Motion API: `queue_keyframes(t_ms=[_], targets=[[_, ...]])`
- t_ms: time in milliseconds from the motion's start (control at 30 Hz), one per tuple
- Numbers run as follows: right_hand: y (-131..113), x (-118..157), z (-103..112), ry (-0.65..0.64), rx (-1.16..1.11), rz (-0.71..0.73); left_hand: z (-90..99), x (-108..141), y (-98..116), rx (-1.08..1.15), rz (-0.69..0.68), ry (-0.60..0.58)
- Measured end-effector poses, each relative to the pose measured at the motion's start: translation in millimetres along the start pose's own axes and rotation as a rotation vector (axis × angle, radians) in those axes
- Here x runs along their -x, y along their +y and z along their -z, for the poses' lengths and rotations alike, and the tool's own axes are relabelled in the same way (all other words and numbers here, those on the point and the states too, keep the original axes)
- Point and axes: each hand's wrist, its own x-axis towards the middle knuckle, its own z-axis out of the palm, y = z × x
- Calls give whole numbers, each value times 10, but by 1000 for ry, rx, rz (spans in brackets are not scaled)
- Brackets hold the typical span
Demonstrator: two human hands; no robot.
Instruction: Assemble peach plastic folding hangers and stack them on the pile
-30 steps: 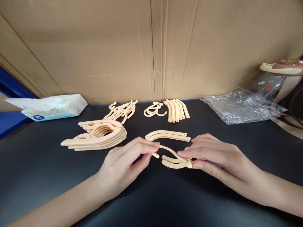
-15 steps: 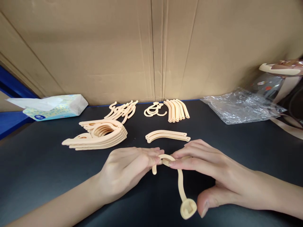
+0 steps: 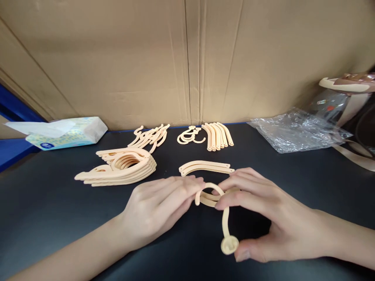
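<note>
A cream plastic hook (image 3: 225,222) with a round disc at its lower end is between my hands. My right hand (image 3: 266,214) grips its curved shaft with the fingers, the thumb tip beside the disc. My left hand (image 3: 161,210) has its fingers pressed together at the hook's curved tip. Behind the hook, curved cream pieces (image 3: 208,201) run between the fingers of both hands, partly hidden. Just beyond my hands lie two curved arm pieces (image 3: 205,166) side by side.
A stack of folded hangers (image 3: 123,171) sits at the left. Farther back are loose parts (image 3: 149,136), small hooks (image 3: 189,135) and a row of arms (image 3: 218,136). A tissue pack (image 3: 67,132) lies at the left, a clear plastic bag (image 3: 299,130) at the right, before a cardboard wall (image 3: 117,58).
The hook has risen and tilted, its disc now higher and nearer my right thumb. More of the curved pieces behind it shows between my hands.
</note>
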Motion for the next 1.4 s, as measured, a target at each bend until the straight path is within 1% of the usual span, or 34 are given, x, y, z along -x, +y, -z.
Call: queue_keyframes(t_ms=[100,233,367,500,700,900,1133,1267,1400], targets=[[112,24,48,73,114,-17,9,-45,-4,-58,111,-31],[308,42,113,149,211,-93,-6,-65,-41,-197,218,-89],[448,29,141,178,218,-156,-28,-50,-78,-323,294,-156],[485,2,130,180,157,-201,-39,-31,-96,-342,311,-202],[489,-16,91,153,102,-268,-23,-32,-96,-332,308,-212],[551,-8,65,174,61,-278,-15,-37,-89,-324,294,-223],[527,-6,71,242,30,-215,-42,-3,-93,-254,425,-203],[497,-6,70,239,47,-174,-36,-15,-86,-221,448,-159],[499,3,58,248,29,-182,-4,-28,-70,-199,476,-115]])
